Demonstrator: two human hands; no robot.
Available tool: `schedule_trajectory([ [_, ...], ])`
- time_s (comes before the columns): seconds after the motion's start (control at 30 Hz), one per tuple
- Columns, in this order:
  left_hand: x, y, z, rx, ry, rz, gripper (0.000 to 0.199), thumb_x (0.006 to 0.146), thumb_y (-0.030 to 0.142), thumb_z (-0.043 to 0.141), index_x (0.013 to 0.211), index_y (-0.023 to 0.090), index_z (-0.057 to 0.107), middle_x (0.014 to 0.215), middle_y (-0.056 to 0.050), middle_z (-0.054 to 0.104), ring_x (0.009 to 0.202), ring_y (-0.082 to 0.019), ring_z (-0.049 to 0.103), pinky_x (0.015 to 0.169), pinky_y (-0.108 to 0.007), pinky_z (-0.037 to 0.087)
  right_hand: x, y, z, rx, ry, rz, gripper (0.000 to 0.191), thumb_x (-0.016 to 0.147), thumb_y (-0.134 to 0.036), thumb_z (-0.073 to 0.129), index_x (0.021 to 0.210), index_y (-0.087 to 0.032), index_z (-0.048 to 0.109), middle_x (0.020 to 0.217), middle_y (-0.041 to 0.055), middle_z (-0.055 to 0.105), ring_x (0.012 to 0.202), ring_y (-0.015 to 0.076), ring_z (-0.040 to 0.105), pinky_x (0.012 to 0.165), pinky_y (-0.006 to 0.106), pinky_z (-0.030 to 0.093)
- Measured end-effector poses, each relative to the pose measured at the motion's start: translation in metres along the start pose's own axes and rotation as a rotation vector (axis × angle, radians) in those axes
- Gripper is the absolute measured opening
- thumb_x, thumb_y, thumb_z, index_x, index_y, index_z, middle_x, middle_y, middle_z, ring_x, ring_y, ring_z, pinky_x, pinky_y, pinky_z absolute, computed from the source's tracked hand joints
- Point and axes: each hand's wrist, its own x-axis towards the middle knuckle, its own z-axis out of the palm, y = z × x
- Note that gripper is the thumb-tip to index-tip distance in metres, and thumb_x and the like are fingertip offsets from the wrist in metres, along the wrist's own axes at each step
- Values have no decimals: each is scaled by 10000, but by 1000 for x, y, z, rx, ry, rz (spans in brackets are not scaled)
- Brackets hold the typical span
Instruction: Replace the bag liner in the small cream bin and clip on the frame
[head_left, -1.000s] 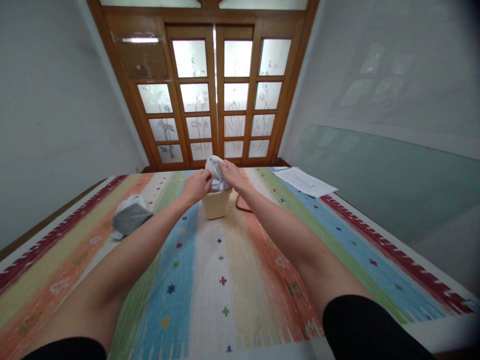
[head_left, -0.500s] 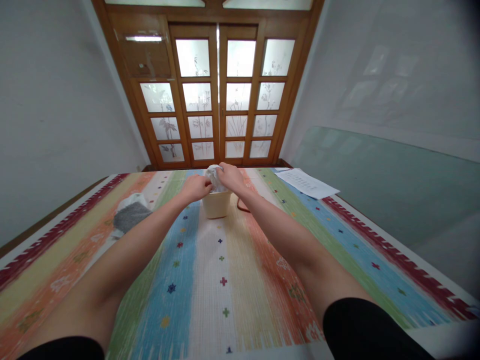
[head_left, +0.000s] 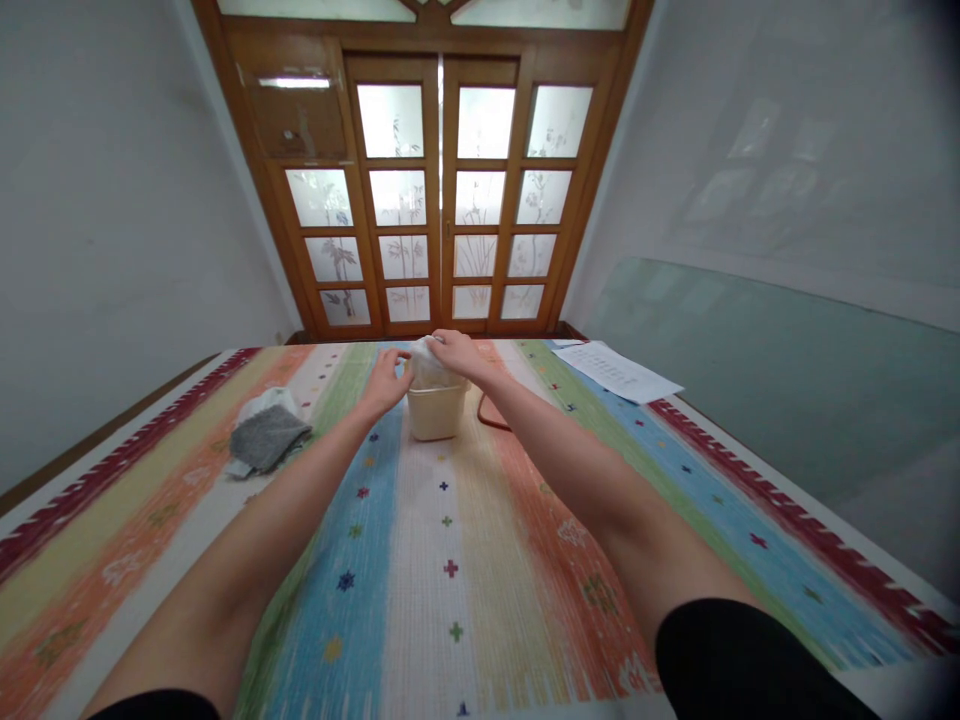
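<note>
A small cream plastic container (head_left: pixel 436 415) stands upright on the striped tablecloth, straight ahead of me. Crumpled white cloth (head_left: pixel 429 368) bulges out over its rim; the part down inside is hidden. My right hand (head_left: pixel 456 355) comes in from the right, its fingers pinching the top of this cloth. At the left of the rim is my left hand (head_left: pixel 390 380), thumb and forefinger apart, close beside the cloth and not gripping it.
A heap of grey and white cloths (head_left: pixel 268 438) lies to the left of my left forearm. Behind my right wrist, a reddish-brown rimmed flat item (head_left: pixel 491 412) is partly hidden. Printed paper sheets (head_left: pixel 619 372) lie at the table's far right. Wooden glazed doors (head_left: pixel 442 190) stand beyond the table.
My left hand has let go of the cloth and drawn slightly left, its fingers parting. My right hand stays on the cloth, which now sits lower and wider over the container.
</note>
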Motion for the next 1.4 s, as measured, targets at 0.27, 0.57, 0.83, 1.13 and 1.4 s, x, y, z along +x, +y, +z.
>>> schedule_trajectory([
  [0.27,-18,9,15,-498,-54,-184,580,775,212,589,1353,219,537,1351,-73,655,1275,-252,603,1150,-407,448,1,-11,10,-319,-465,86,269,913,-398,682,992,-146,733,864,116,776,678,211,705,591,264,507],
  [0.57,-29,17,9,-407,3,-194,587,742,136,556,1321,232,589,1418,-56,631,1349,-268,564,1214,-417,382,-1,-6,24,-337,-674,88,373,786,-471,803,972,-157,728,818,77,774,645,201,695,565,265,516],
  [0.83,-27,32,5,-495,-92,-260,442,742,161,550,1163,222,669,1047,-20,739,948,-207,673,858,-306,543,-36,7,-20,-122,-87,-254,238,937,-349,579,807,-180,683,806,39,710,778,182,618,693,279,399],
  [1.13,-32,57,-6,-305,-189,-10,328,823,283,668,1145,221,691,1182,-59,745,1164,-258,666,1058,-396,505,-52,30,-15,603,23,-261,381,897,-567,668,815,-196,649,807,1,652,753,156,552,709,271,419],
  [1.4,-40,73,-13,-245,-78,99,401,926,332,659,1320,260,643,1213,-69,728,1180,-244,667,1076,-397,491,-49,32,-11,883,-96,-87,282,781,-417,687,737,-227,483,743,-14,582,712,147,541,705,269,479],
])
